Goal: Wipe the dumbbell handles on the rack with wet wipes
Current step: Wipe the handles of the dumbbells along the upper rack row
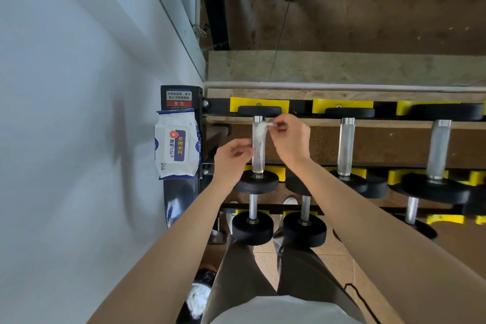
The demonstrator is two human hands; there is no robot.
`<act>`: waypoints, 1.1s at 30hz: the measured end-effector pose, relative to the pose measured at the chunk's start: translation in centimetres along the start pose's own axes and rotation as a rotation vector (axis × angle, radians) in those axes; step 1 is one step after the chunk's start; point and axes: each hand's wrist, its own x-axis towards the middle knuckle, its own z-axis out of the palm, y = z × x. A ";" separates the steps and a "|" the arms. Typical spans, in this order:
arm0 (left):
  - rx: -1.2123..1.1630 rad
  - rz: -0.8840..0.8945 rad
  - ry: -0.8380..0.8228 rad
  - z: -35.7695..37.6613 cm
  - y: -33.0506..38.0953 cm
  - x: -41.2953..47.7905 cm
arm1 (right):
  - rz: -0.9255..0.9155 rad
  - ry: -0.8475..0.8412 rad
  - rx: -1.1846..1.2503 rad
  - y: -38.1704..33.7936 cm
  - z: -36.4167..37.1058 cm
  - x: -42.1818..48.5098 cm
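The leftmost dumbbell on the rack's top tier has a knurled metal handle (258,158) between black weight heads. A white wet wipe (259,131) lies draped along the upper part of that handle. My right hand (289,137) pinches the wipe's top end near the far head. My left hand (232,156) has curled fingers at the wipe's lower edge on the handle's left side. Two more dumbbell handles (345,146) (438,148) lie to the right on the same tier.
A pack of wet wipes (177,143) sits on the rack's left end post beside the white wall. Smaller dumbbells (253,227) rest on the lower tier. A bin with used wipes (198,297) stands on the floor. A mirror behind reflects the rack.
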 end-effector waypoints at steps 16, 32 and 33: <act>-0.138 -0.015 0.016 -0.2 0.7 -0.6 | -0.115 -0.074 -0.049 0.2 -0.2 -1.8; 0.278 0.228 0.102 -0.2 1.3 0.0 | 0.198 -0.180 0.165 0.9 0.6 -5.1; 0.227 0.216 0.144 -0.3 1.8 0.7 | 0.219 -0.200 0.167 0.9 0.8 -5.1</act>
